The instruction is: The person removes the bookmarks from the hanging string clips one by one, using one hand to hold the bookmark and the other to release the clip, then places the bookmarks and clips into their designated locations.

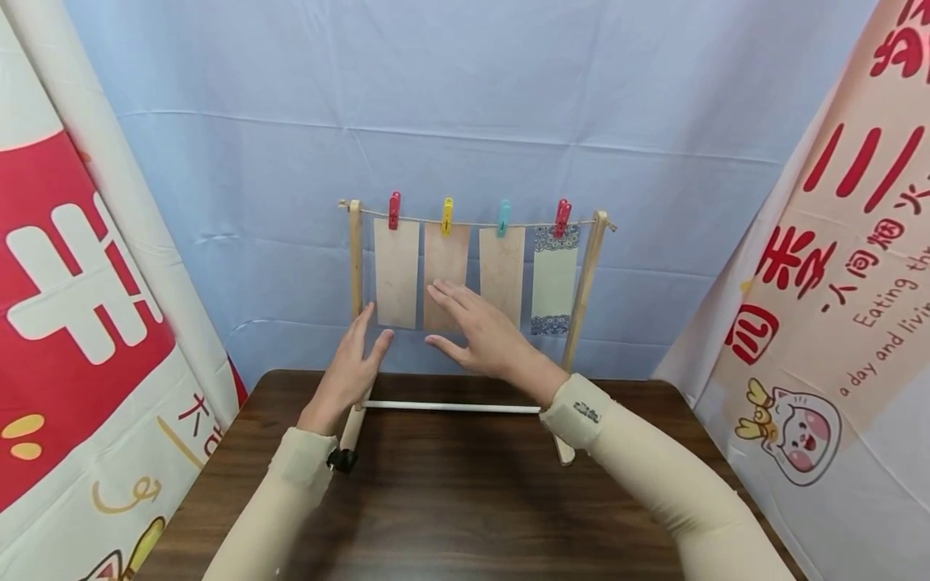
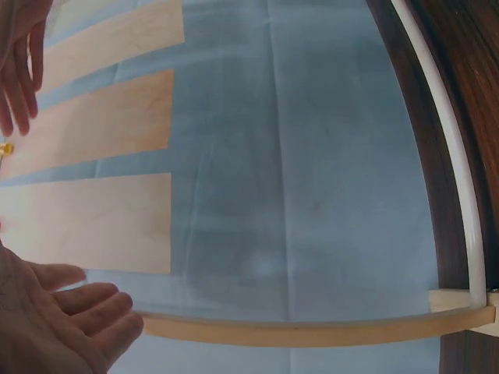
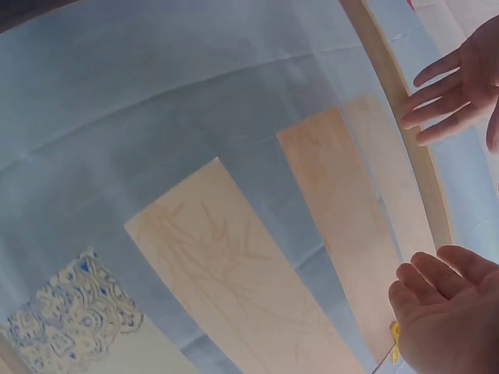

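Observation:
Four paper strips hang by clothespins from a string on a wooden frame (image 1: 587, 282). My left hand (image 1: 349, 367), fingers extended and holding nothing, is beside the frame's left post, near the leftmost plain strip (image 1: 396, 274). Across the lower part of the second strip (image 1: 445, 246) reaches my right hand (image 1: 483, 327), its fingers straight and palm bare. The third strip (image 3: 242, 265) bears faint bamboo-like leaves in the right wrist view. Blue patterned bands cross both ends of the rightmost strip (image 1: 555, 278). Red (image 1: 394, 211), yellow (image 1: 447, 216) and light blue (image 1: 504, 218) clothespins grip the string.
A white rod (image 1: 450, 407) joins the frame's feet low over the dark wooden table (image 1: 450, 500). Behind hangs a light blue cloth (image 1: 465, 97). Printed banners stand at the left (image 1: 73, 282) and right (image 1: 835, 323).

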The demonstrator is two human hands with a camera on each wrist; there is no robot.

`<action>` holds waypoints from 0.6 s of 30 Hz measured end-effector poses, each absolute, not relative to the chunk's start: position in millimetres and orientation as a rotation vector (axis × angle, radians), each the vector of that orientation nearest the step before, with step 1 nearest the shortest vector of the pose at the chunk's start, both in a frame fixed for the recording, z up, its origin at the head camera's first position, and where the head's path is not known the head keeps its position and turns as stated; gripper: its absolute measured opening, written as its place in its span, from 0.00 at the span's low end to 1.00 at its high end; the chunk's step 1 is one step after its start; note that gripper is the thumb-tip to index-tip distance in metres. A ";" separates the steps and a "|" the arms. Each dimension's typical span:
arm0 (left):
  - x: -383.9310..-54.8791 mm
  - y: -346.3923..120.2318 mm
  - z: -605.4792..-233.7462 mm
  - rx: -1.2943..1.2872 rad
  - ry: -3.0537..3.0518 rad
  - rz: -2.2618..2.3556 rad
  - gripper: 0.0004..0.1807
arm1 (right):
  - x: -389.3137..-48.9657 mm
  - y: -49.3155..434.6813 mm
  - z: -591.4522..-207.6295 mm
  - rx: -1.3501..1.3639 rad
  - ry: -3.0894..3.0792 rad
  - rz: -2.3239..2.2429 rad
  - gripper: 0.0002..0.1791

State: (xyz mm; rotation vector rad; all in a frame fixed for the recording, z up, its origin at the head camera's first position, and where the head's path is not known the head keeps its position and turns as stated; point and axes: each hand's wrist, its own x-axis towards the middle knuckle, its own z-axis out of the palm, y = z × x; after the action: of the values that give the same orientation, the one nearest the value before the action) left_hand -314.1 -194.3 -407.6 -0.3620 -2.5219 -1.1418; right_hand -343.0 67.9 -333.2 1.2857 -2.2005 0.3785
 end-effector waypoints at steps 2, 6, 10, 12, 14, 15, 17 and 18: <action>-316.9 -193.3 -408.1 -0.349 -2.507 -1.182 0.42 | -343.5 67.3 -330.0 1.281 -2.193 0.389 0.42; -322.1 -192.0 -407.9 -0.311 -2.485 -1.243 0.42 | -345.3 63.4 -321.4 1.263 -2.184 0.393 0.41; -326.6 -190.9 -409.8 -0.270 -2.470 -1.277 0.41 | -344.9 60.3 -312.6 1.261 -2.182 0.411 0.40; -329.6 -191.3 -412.3 -0.254 -2.467 -1.296 0.41 | -344.7 59.4 -308.9 1.262 -2.184 0.443 0.40; -332.2 -191.9 -415.2 -0.245 -2.464 -1.311 0.40 | -344.7 58.5 -306.1 1.257 -2.184 0.473 0.39; -333.5 -192.3 -416.9 -0.242 -2.462 -1.315 0.40 | -345.1 58.1 -304.9 1.255 -2.180 0.487 0.38; -335.9 -193.0 -420.3 -0.240 -2.459 -1.322 0.39 | -346.6 56.9 -302.7 1.251 -2.171 0.514 0.36; -336.5 -193.0 -421.3 -0.243 -2.451 -1.331 0.39 | -347.1 56.2 -301.4 1.246 -2.168 0.524 0.36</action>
State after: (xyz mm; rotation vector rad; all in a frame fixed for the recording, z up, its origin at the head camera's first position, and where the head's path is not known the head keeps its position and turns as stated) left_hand -336.5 -193.0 -421.3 -0.2431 -2.4509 -1.3308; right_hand -347.1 56.2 -301.4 1.2464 -2.1682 0.5237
